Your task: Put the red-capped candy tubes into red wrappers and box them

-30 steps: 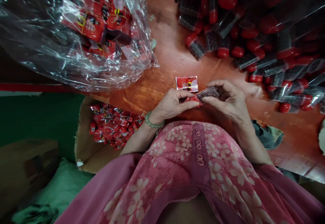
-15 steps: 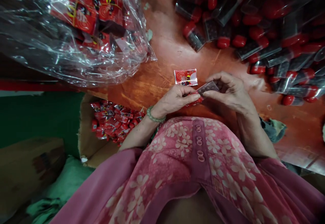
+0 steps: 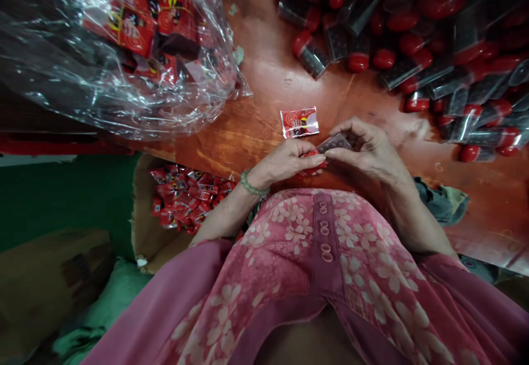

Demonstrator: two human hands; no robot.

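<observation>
My left hand (image 3: 289, 161), with a green bead bracelet at the wrist, is closed on a red printed packet (image 3: 309, 167), pinching it between thumb and fingers. Opposite it, my right hand (image 3: 366, 150) grips a clear tube (image 3: 335, 143) filled with small dark beads. The tube's left end meets the packet at my left thumb; whether it sits inside the packet I cannot tell. Just beyond my hands a single flat red packet (image 3: 300, 122) lies on the brown table (image 3: 264, 92).
A clear plastic bag (image 3: 173, 114) with bundled red packets lies at the upper left. Several red-capped clear tubes (image 3: 312, 55) are heaped at the upper right. Below the table edge on the left stands a cardboard box (image 3: 142, 205) of filled red packets (image 3: 185, 197).
Both hands stay together with the tube against the packet. The view has shifted a little, and no thing has been taken up or let go.
</observation>
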